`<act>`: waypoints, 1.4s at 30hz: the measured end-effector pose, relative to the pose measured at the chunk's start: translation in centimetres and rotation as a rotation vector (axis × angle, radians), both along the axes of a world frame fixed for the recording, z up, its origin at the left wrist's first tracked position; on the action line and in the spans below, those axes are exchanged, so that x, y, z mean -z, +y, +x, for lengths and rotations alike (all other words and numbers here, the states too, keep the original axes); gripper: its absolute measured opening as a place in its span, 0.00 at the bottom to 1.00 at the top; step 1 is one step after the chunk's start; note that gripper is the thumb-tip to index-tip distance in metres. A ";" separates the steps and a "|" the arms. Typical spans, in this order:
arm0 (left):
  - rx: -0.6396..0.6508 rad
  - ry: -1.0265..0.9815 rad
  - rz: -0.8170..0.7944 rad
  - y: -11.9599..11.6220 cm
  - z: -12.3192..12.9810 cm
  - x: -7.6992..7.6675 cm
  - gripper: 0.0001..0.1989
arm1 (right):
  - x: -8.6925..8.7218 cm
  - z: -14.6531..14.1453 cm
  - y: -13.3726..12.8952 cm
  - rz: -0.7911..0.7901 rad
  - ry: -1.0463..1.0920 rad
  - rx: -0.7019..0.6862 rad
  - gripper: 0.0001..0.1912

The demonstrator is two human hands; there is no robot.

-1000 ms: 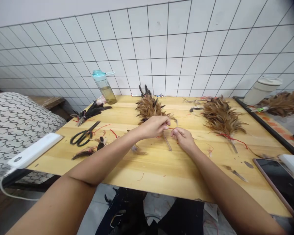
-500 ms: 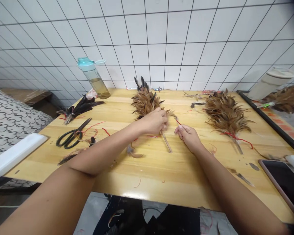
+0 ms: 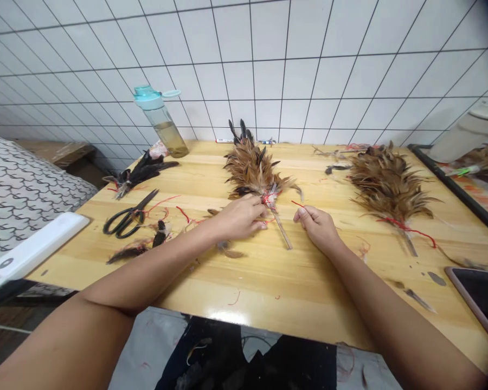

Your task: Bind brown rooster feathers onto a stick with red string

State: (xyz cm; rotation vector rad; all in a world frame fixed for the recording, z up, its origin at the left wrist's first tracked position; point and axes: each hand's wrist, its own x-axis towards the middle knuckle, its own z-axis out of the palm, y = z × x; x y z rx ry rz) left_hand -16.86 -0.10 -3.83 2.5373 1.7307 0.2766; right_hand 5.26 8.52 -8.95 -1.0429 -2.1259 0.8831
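Note:
A brown feather bundle on a thin stick lies at the table's middle, red string wound round its base. My left hand rests just left of that base, fingers bent and close together; what they hold, if anything, is hidden. To the right of the stick, my right hand is closed in a pinch on a short red string, whose end sticks out from the fingertips. Another feather bundle, tied with red string, lies farther right.
Black scissors, dark feathers and a water bottle stand or lie at the left. A white power bank-like box is at the left edge, a phone at the right. Loose feathers and string scraps are scattered about.
My left hand has moved down and left off the bundle's base, uncovering the red winding. My right hand still pinches the red string. The view has shifted slightly.

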 end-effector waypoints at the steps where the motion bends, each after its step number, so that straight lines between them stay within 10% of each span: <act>1: -0.035 0.006 -0.017 -0.1 0.1 0.4 0.10 | 0.0 0.0 0.0 0.014 -0.013 -0.012 0.21; 11: -0.200 -0.213 -0.090 0.3 1.5 1.9 0.06 | 0.0 -0.7 -0.2 0.118 -0.139 0.003 0.11; 17: -0.028 -0.140 0.186 2.1 1.7 0.1 0.10 | 0.0 -0.7 -0.4 0.100 -0.107 -0.032 0.14; 25: 0.221 0.230 -0.108 6.6 2.5 -1.2 0.07 | 0.6 -0.2 0.8 -0.022 0.055 0.064 0.17; 42: -0.268 -1.080 -0.339 5.9 1.7 0.5 0.05 | 0.5 -0.2 0.9 -0.106 0.164 0.108 0.21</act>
